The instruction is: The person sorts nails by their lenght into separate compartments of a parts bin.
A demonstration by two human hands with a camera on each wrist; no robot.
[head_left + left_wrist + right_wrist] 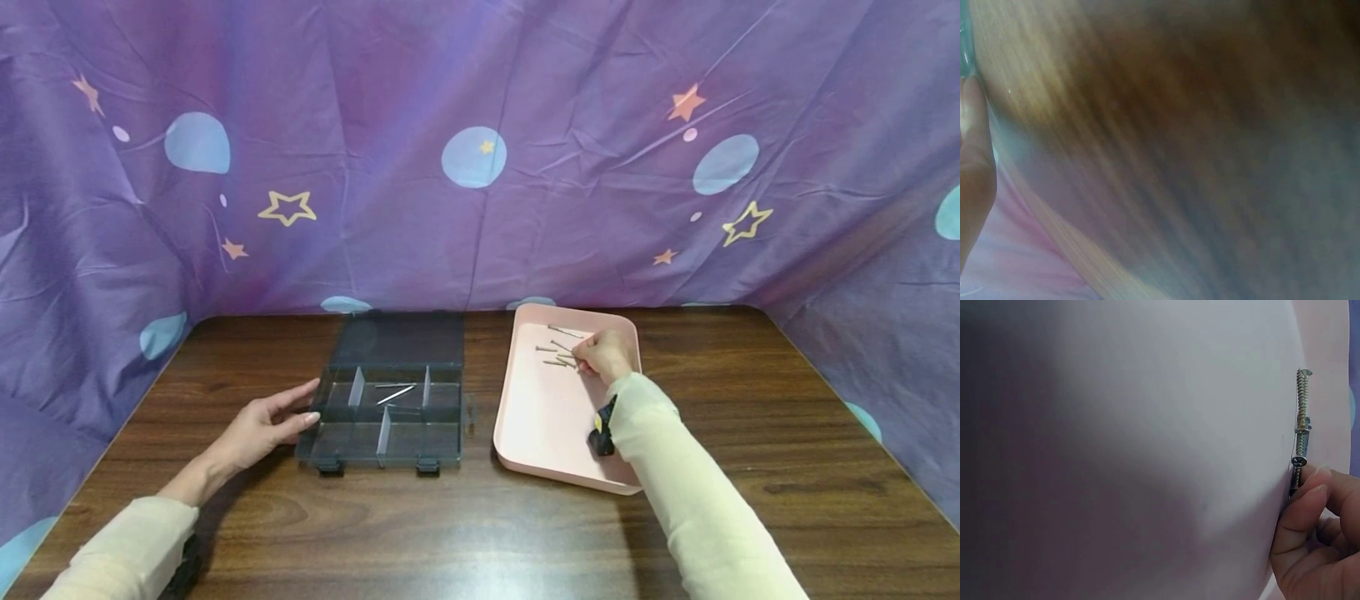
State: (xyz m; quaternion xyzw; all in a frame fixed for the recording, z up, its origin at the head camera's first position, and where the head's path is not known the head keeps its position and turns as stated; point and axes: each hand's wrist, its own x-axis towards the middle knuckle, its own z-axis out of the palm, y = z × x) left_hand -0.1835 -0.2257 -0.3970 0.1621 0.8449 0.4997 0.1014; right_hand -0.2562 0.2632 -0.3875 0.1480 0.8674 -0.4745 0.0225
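Observation:
My left hand [258,429] rests with fairly straight fingers against the left side of a dark translucent compartment box [420,454]. The lid [401,340] is folded back. Two slim silver nails [396,394] lie in its upper middle compartment. Over the far right part of a pink tray [517,433], my right hand [604,354] has thumb and forefinger together at a screw [1295,478], appearing to pinch it; the fingertips partly hide it. Several metal screws [551,349] lie beside these fingers. In the left wrist view only the edge of the left hand [974,144] shows.
Both containers stand on a brown wooden table [390,533], the tray to the right of the box. White dividers [384,429] split the box into compartments. A purple cloth [390,167] with stars and dots hangs behind and at the sides.

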